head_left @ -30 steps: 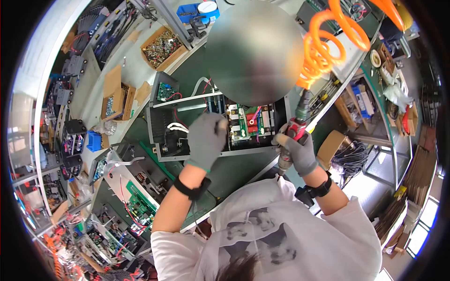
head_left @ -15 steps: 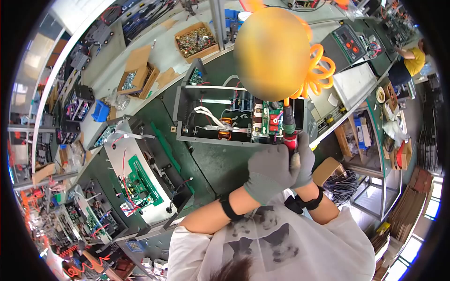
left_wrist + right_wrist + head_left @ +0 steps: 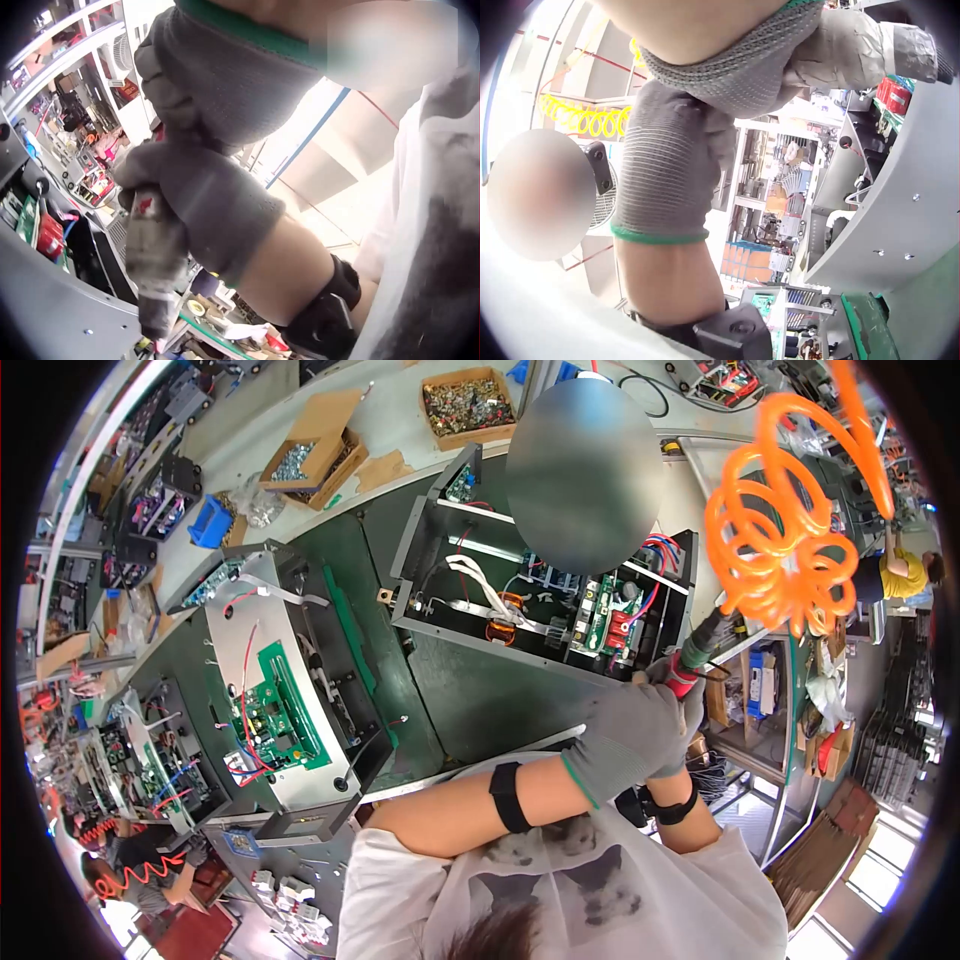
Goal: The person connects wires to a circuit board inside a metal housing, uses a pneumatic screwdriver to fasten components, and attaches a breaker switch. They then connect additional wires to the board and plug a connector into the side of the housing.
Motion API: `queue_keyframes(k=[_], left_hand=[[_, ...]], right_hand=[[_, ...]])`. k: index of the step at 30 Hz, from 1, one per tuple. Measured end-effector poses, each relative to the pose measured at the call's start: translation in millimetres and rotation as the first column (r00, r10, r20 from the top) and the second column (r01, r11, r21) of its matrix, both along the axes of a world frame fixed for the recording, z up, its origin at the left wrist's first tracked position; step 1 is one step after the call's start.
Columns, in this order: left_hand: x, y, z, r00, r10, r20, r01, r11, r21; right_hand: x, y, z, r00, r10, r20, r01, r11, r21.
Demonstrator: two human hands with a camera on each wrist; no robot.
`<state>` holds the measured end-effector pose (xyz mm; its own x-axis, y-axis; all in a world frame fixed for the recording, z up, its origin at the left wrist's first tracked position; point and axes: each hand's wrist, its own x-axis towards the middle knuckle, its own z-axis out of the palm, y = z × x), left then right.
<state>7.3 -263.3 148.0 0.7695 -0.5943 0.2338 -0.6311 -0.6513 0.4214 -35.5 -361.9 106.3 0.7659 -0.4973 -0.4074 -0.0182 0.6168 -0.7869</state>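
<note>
My gloved right hand (image 3: pixel 690 710) grips an air screwdriver (image 3: pixel 682 672) just past the near right corner of an opened metal chassis (image 3: pixel 470 635). Grey tape wraps the driver's nose, plain in the left wrist view, where the right hand's fingers curl round the body. Across the right hand lies my gloved left hand (image 3: pixel 620 730), its curled fingers (image 3: pixel 161 90) closed against the driver's upper part; its fingertips are partly hidden. An orange coiled hose (image 3: pixel 790 550) runs up from the driver. Inside the chassis are a green circuit board (image 3: pixel 605 620), red parts and white wires.
A second opened chassis (image 3: pixel 235 700) with a green board stands to the left on the dark green bench (image 3: pixel 480 710). Boxes of screws (image 3: pixel 290 465) and small parts (image 3: pixel 470 410) sit at the back. A blurred round patch covers part of the head view.
My left hand has left the chassis and crossed rightward to my right hand. The driver, over the chassis half a second ago, is now off its right corner.
</note>
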Motion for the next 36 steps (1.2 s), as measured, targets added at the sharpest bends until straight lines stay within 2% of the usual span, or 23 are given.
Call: queue_keyframes(k=[1, 2, 3, 5, 7, 9, 10, 11, 12, 13, 14, 15, 16, 17, 18, 20, 21, 22, 24, 26, 28, 29, 36], left_hand=[[2.4, 0.6, 1.0, 1.0, 0.01, -0.01, -0.01, 1.0, -0.005], [6.5, 3.0, 5.1, 0.999, -0.043, 0.006, 0.042, 0.995, 0.095], [9.3, 4.7, 6.2, 0.995, -0.099, 0.017, 0.093, 0.976, 0.196], [-15.3, -11.0, -37.9, 0.998, -0.012, -0.058, 0.023, 0.979, 0.205], [-23.0, -15.2, -55.4, 0.989, 0.07, -0.132, -0.04, 0.975, 0.218], [-11.0, -7.4, -53.3, 0.991, -0.052, -0.124, 0.08, 0.969, 0.235], [-5.1, 0.1, -48.4, 0.99, -0.04, -0.134, 0.071, 0.97, 0.232], [13.6, 16.7, -25.7, 0.965, -0.26, -0.044, 0.263, 0.956, 0.133], [27.0, 27.6, -15.5, 0.888, -0.455, 0.067, 0.452, 0.89, 0.055], [30.2, 29.5, -26.7, 0.898, -0.414, 0.149, 0.425, 0.904, -0.053], [36.3, 34.4, -28.3, 0.903, -0.406, 0.141, 0.416, 0.908, -0.053], [43.9, 41.2, -27.4, 0.951, -0.309, -0.019, 0.304, 0.945, -0.123], [52.4, 47.1, -27.2, 0.959, -0.215, -0.187, 0.184, 0.967, -0.174], [62.9, 54.0, -29.3, 0.952, -0.083, -0.295, 0.028, 0.982, -0.188], [71.8, 55.7, -43.0, 0.94, 0.035, -0.339, -0.064, 0.995, -0.075], [83.8, 56.4, -74.6, 0.902, 0.242, -0.358, -0.221, 0.97, 0.1], [89.8, 55.7, -84.4, 0.908, 0.262, -0.328, -0.206, 0.959, 0.195], [94.1, 54.3, -90.9, 0.916, 0.27, -0.297, -0.185, 0.94, 0.286], [101.3, 52.9, -95.3, 0.937, 0.213, -0.278, -0.128, 0.947, 0.294], [106.8, 49.8, -98.3, 0.912, 0.164, -0.375, -0.037, 0.945, 0.324], [109.9, 48.6, -105.1, 0.932, 0.122, -0.34, 0.024, 0.918, 0.396], [110.9, 48.2, -107.6, 0.935, 0.096, -0.342, 0.05, 0.918, 0.393], [113.6, 43.8, -110.9, 0.922, 0.092, -0.376, 0.06, 0.926, 0.374]], right_hand=[[-1.7, 3.1, 2.4, 0.986, 0.119, -0.12, -0.154, 0.928, -0.338], [-1.6, 6.0, 5.4, 0.944, 0.191, -0.268, -0.32, 0.724, -0.611], [1.4, 8.6, 10.6, 0.94, 0.201, -0.276, -0.333, 0.719, -0.61], [7.2, 13.6, 21.1, 0.779, 0.172, -0.603, -0.618, 0.375, -0.691], [10.6, 17.0, 23.7, 0.734, 0.227, -0.64, -0.668, 0.411, -0.62], [9.4, 15.2, 14.7, 0.685, 0.285, -0.671, -0.715, 0.437, -0.545], [1.1, 10.1, -0.1, 0.76, 0.308, -0.573, -0.62, 0.609, -0.495], [-2.1, 5.7, -8.8, 0.829, 0.307, -0.468, -0.511, 0.756, -0.41], [2.0, 3.9, -5.3, 0.821, 0.321, -0.473, -0.526, 0.749, -0.404], [7.7, 2.9, 4.2, 0.919, 0.253, -0.301, -0.332, 0.909, -0.25], [14.3, 1.8, 12.7, 0.981, 0.125, -0.146, -0.133, 0.99, -0.043], [20.8, -0.2, 17.4, 0.958, 0.254, -0.131, -0.282, 0.767, -0.576], [28.2, -12.9, 26.7, 0.944, 0.314, -0.098, -0.31, 0.746, -0.59], [38.3, -20.4, 31.8, 0.949, 0.311, 0.043, -0.24, 0.807, -0.54], [50.4, -25.4, 34.4, 0.939, 0.291, 0.182, -0.174, 0.861, -0.478], [66.2, -28.6, 39.8, 0.938, 0.21, 0.277, -0.048, 0.868, -0.495], [76.1, -32.1, 37.0, 0.896, 0.293, 0.333, -0.08, 0.846, -0.527], [84.8, -28.7, 31.5, 0.895, 0.244, 0.374, -0.01, 0.848, -0.53], [96.0, -25.6, 19.2, 0.896, 0.213, 0.39, 0.035, 0.841, -0.54], [103.8, -28.6, 0.5, 0.874, 0.215, 0.437, 0.072, 0.831, -0.552], [106.5, -21.7, -5.6, 0.875, 0.204, 0.438, 0.036, 0.876, -0.481], [107.7, -23.7, -9.8, 0.845, 0.254, 0.469, -0.01, 0.886, -0.463], [118.1, -25.4, -33.6, 0.792, 0.333, 0.512, 0.044, 0.804, -0.592]])
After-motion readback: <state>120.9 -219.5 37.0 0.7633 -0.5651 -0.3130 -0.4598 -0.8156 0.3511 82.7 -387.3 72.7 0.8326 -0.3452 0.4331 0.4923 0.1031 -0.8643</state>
